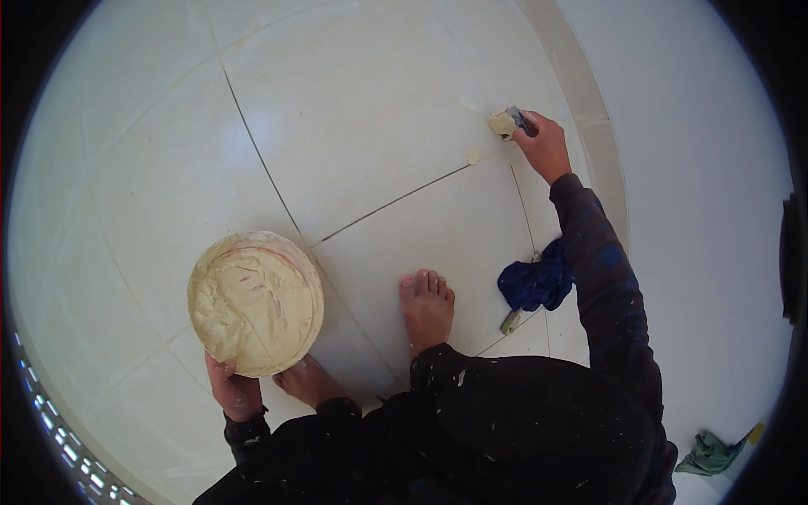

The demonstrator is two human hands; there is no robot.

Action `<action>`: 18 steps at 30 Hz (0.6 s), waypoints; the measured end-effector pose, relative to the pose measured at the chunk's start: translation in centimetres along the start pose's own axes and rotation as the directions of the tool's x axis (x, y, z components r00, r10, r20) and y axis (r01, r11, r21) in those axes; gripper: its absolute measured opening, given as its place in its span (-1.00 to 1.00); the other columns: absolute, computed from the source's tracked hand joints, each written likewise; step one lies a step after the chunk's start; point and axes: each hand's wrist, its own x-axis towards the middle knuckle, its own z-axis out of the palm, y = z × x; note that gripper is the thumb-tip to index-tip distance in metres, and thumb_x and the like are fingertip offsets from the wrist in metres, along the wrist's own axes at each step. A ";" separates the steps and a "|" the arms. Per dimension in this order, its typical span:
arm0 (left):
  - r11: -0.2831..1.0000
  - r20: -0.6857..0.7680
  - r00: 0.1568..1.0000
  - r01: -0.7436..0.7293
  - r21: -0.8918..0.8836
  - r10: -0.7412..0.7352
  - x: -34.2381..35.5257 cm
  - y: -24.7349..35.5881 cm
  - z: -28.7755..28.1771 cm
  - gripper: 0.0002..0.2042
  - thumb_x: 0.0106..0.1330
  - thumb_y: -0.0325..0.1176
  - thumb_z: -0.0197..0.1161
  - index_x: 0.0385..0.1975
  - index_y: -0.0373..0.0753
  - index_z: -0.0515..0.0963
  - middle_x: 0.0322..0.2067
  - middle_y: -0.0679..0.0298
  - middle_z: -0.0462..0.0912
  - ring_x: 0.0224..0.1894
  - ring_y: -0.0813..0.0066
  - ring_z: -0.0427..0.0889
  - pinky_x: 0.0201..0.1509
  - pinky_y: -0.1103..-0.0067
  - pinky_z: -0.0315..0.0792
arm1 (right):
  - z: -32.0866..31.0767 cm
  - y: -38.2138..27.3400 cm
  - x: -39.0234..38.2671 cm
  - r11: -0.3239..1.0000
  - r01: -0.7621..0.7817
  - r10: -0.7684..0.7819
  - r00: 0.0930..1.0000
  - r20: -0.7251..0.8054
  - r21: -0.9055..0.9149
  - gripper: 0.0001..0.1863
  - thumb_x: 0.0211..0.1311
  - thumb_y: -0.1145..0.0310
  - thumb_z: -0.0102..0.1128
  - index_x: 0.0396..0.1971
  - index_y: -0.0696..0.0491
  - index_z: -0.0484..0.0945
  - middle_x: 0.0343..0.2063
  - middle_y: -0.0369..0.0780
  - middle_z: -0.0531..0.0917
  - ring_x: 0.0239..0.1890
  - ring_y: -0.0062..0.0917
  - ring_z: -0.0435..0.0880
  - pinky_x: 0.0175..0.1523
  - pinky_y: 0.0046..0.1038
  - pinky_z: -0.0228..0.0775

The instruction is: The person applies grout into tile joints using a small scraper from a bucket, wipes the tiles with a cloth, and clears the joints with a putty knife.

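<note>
Steadying the bucket (294,254), apparently, my left grip (234,391) clamps its rim; my right grip (545,145), a scraper (513,122) by the floor's (362,109) right edge.

pale glossy tiled floor (151,160) — beige strip (603,160) along white wall (699,168) — bluish glare (250,130)

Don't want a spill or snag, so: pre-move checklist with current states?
1. Left hand gripping tub at its rim: ok.
2. Cream paste available in the tub: ok, broad mass visible.
3. Right hand gripping scraper, paste on it: ok.
4. Scraper touching tile floor: cannot tell from above.
5. Joint between tub and right hand free of dark gap: not ok, long dark stretch.
6. Blue cloth clear of right sleeve: cannot tell, they meet in view.
</note>
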 end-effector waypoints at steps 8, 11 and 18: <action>1.000 -0.018 1.000 -0.005 -0.001 0.005 -0.2 0.2 0.0 -0.27 0.23 -0.28 0.14 0.46 -0.34 0.21 0.39 0.01 0.38 0.44 0.07 0.39 0.51 0.20 0.30 | 0.4 0.8 -4.0 0.986 -0.104 0.112 0.992 0.062 -0.130 -0.60 0.18 0.37 0.29 0.00 0.23 0.66 -0.23 0.03 0.76 -0.24 -0.17 0.78 -0.03 -0.28 0.60; 1.000 -0.022 1.000 0.016 -0.007 -0.017 -0.1 0.4 0.1 -0.27 0.23 -0.29 0.13 0.46 -0.35 0.20 0.39 0.00 0.38 0.45 0.07 0.38 0.52 0.19 0.29 | 1.3 0.3 -3.1 0.985 -0.110 0.113 0.993 0.017 -0.131 -0.60 0.23 0.36 0.26 0.03 0.22 0.64 -0.23 0.04 0.76 -0.24 -0.11 0.75 -0.03 -0.21 0.59; 0.999 -0.027 0.999 0.033 -0.010 -0.033 -0.1 0.7 0.5 -0.26 0.21 -0.30 0.12 0.46 -0.35 0.20 0.40 -0.01 0.37 0.45 0.07 0.38 0.52 0.20 0.28 | 2.2 -2.1 -2.2 0.957 0.018 -0.015 1.000 0.013 -0.289 -0.63 0.27 0.40 0.22 0.06 0.17 0.63 -0.21 -0.02 0.71 -0.11 -0.09 0.63 0.04 -0.12 0.51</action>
